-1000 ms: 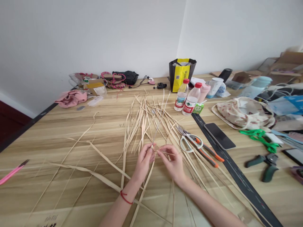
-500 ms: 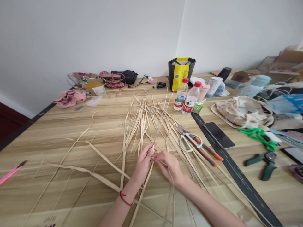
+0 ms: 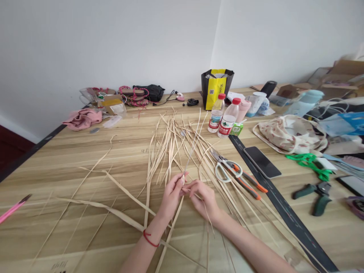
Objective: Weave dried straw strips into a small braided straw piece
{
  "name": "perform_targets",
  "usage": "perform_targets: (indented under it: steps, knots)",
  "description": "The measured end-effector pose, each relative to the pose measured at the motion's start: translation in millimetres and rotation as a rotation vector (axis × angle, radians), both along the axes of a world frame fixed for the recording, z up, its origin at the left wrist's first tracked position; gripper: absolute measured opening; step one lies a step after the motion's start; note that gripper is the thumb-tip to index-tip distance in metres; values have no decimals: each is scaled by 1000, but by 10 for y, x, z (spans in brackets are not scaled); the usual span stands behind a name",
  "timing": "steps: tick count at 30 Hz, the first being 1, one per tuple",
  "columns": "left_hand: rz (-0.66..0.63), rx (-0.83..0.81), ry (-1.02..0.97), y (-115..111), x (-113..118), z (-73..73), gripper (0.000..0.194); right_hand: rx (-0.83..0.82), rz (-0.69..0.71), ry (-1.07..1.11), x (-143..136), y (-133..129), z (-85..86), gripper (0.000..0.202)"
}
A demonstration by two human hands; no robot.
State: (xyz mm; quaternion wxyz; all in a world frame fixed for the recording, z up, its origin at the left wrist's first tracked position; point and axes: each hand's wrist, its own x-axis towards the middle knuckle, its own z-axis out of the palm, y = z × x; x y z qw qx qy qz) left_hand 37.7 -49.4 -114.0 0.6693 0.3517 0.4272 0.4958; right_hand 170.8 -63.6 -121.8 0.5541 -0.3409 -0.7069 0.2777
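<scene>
My left hand (image 3: pixel 170 195) is closed around the lower end of two thin, pale wires (image 3: pixel 193 148), which slant up and away over the table. A bit of pale strip is wrapped at the grip, by the thumb. Right beside it, my right hand (image 3: pixel 205 198) pinches a thin straw-coloured strip (image 3: pixel 209 220), whose loose tail hangs below the palm. The fingertips of both hands meet, so the exact contact is hidden. Beyond the hands, a spread of dry plant strips (image 3: pixel 170 146) covers the table, and longer strips (image 3: pixel 122 214) lie to the left.
Scissors (image 3: pixel 223 172) and orange-handled pliers (image 3: pixel 250 189) lie to the right, near a phone (image 3: pixel 263 162) and green-handled cutters (image 3: pixel 322 201). Two water bottles (image 3: pixel 227 120) stand before a yellow-black bag (image 3: pixel 215 93). A pink cloth (image 3: pixel 82 118) is at the back left.
The strip's tail by my right hand has swung up and shortened below the palm; its end now shows. My right hand has shifted slightly. My left hand keeps its grip on the wires.
</scene>
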Motion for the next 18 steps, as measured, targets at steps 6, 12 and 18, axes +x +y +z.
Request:
perform_targets:
  steps: [6,12,18]
  knots:
    - [4,-6,22,7,-2,-14,40,-69,-31,88,-35,-31,37,18]
    - [-20,-18,11,9,0,-8,39,-143,-58,170,-3,17,71,17]
    - [-66,-17,3,-3,14,55,38,-236,-270,305,93,190,60,13]
